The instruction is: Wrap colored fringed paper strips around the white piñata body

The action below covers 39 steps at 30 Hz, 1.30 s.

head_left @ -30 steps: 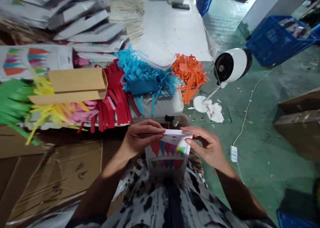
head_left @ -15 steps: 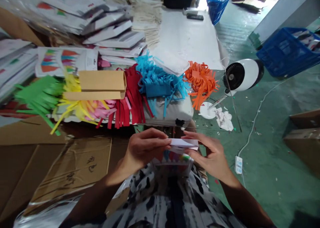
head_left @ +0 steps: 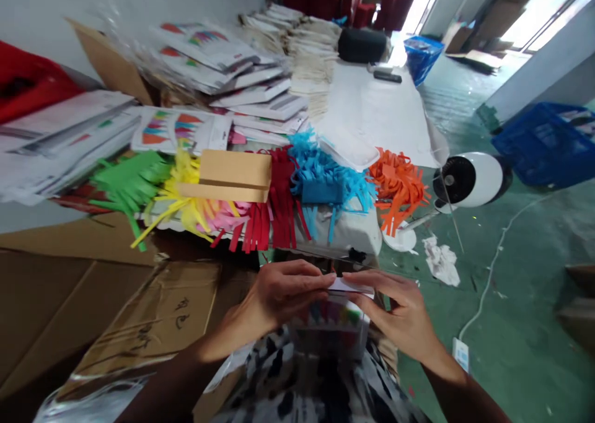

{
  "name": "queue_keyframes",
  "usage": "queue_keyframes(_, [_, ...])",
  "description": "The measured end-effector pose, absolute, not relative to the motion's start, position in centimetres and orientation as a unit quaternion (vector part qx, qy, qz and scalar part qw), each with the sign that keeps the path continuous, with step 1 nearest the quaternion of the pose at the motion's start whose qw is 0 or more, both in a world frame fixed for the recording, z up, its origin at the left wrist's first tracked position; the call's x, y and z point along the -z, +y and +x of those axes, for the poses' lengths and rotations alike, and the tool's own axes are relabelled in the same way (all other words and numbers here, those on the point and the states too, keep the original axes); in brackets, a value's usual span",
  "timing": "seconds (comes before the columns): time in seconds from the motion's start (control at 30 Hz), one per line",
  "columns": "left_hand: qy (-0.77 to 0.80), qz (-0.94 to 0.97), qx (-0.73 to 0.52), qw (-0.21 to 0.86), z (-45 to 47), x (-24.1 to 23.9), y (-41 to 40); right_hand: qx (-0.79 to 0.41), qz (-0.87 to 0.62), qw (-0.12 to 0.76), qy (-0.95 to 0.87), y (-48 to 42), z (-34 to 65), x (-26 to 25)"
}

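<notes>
Low in front of my body, my left hand (head_left: 290, 290) pinches the left end of a white folded card (head_left: 353, 287). My right hand (head_left: 395, 302) grips its right end, thumb below and fingers along the top. Just beneath hangs a printed packet (head_left: 325, 336) with coloured tassel pictures; whether it joins the card I cannot tell. Beyond my hands, along the table edge, lie fringed paper bundles: green (head_left: 132, 178), yellow (head_left: 181, 187), pink (head_left: 223, 215), red (head_left: 279, 218), blue (head_left: 323, 191) and orange (head_left: 397, 181). A tan folded paper (head_left: 235, 169) rests on the yellow one.
Stacks of printed packets (head_left: 260, 95) fill the table's left and back. An opened cardboard box (head_left: 186, 311) stands at my left. To the right are a white fan (head_left: 478, 178), a cable (head_left: 493, 268), crumpled paper (head_left: 440, 262) and a blue crate (head_left: 548, 144) on the green floor.
The view has tilted up and turned left, so the table things appear lower and further right. The card has tipped to show a thinner edge, and my fingers have come closer together on it.
</notes>
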<state>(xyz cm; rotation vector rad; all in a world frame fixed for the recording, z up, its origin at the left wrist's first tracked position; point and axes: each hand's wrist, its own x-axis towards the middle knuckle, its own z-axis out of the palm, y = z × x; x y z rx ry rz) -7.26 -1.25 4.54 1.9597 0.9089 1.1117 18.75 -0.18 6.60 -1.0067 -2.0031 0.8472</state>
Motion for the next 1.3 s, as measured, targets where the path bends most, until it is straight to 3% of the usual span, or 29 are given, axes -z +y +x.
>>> queue_keyframes(0.13, [0.41,0.664,-0.46,0.423,-10.7,-5.9,0.0,-0.344,-0.371,0.338,-0.794,4.0,17.1,-8.4])
queue_keyframes(0.27, [0.43,0.643,-0.476,0.418,-16.4,-8.3,2.4,-0.291,-0.369,0.356,-0.808,11.2,11.9,-9.3])
queue_keyframes(0.43, [0.382,0.704,-0.446,0.399,-21.5,-11.0,4.7,-0.226,-0.372,0.343,-0.832,19.9,1.8,-7.6])
queue_keyframes(0.6, [0.361,0.721,-0.434,0.402,-21.8,-11.4,5.3,-0.279,-0.414,0.333,-0.8,24.0,-3.9,-4.9])
queue_keyframes(0.73, [0.352,0.726,-0.423,0.412,-21.6,-11.3,5.7,-0.321,-0.41,0.337,-0.785,24.6,-0.7,-4.6])
queue_keyframes(0.93, [0.241,0.759,-0.4,0.454,-18.0,-10.2,8.5,-0.391,-0.407,0.374,-0.736,22.4,12.5,-5.1])
queue_keyframes(1.2, [0.196,0.748,-0.312,0.552,-8.9,-4.6,15.3,-0.328,-0.491,0.391,-0.706,19.6,20.8,-2.2])
queue_keyframes(1.3, [0.203,0.765,-0.289,0.538,-6.9,-3.1,16.6,-0.296,-0.502,0.381,-0.718,19.4,21.2,-1.4])
